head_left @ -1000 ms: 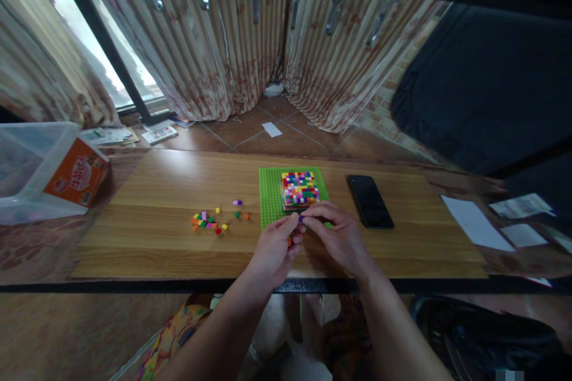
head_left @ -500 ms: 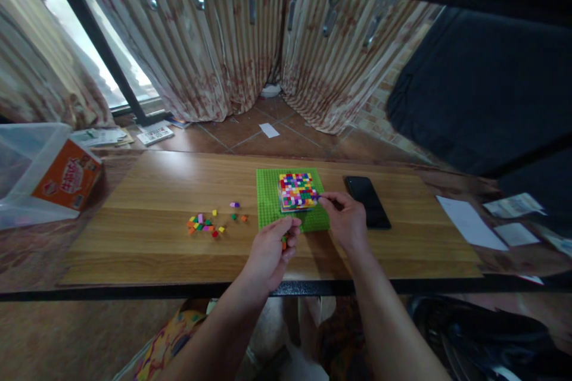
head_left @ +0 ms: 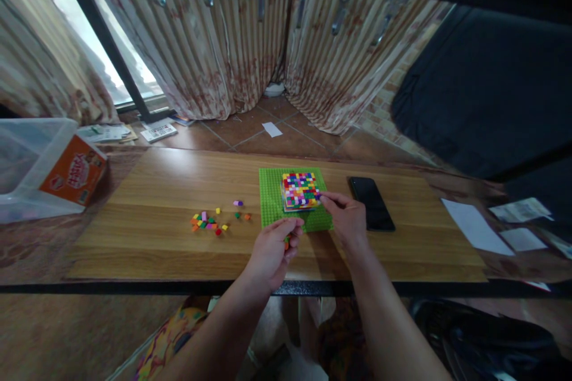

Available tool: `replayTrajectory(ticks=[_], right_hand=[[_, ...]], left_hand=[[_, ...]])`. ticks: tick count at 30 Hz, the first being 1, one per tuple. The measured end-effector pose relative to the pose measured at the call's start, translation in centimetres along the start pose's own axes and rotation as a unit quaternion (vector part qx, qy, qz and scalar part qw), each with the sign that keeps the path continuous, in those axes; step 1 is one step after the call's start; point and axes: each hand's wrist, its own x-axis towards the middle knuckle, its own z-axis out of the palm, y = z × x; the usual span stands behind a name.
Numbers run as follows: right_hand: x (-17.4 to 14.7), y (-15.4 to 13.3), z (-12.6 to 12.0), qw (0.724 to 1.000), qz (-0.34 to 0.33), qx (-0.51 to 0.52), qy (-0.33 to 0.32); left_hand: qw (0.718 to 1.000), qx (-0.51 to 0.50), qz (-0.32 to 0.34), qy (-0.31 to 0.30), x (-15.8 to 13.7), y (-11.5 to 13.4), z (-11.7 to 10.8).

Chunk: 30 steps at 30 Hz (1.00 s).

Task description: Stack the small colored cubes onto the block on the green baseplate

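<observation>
On a green studded baseplate (head_left: 271, 196) stands a low block of many-coloured toy bricks (head_left: 299, 190). My right hand (head_left: 346, 214) is at the block's right side, thumb and forefinger pinched on a small purple brick (head_left: 319, 196) that touches the block's edge. My left hand (head_left: 274, 247) is curled closed over the plate's front edge. Small bricks (head_left: 286, 242), orange and green, show between its fingers; how many it holds is hidden. To the left on the table lies a loose pile of small coloured bricks (head_left: 205, 221).
A black phone (head_left: 372, 203) lies on the wooden table (head_left: 156, 190) just right of the plate. A clear plastic bin (head_left: 40, 166) with an orange label stands at the far left. White papers (head_left: 476, 226) lie at the right, and striped curtains (head_left: 241, 41) hang behind.
The view has shifted slightly, so everything sits a little to the right. Both hands keep nearly the same pose, the right one still at the block's right edge.
</observation>
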Motion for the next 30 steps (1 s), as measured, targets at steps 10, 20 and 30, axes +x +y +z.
replayTrajectory(ticks=[10, 20, 30], right_hand=[[0.3, 0.3, 0.7, 0.984, 0.104, 0.145, 0.009], [0.2, 0.1, 1.1, 0.979, 0.118, 0.16, 0.035], [0.3, -0.3, 0.5, 0.982, 0.107, 0.151, 0.047]], left_hand=[[1.0, 0.005, -0.004, 0.002, -0.1, 0.1, 0.3], [1.0, 0.0, -0.009, 0.002, 0.0, -0.1, 0.2], [0.993, -0.111, -0.041, 0.014, -0.1, 0.7, 0.8]])
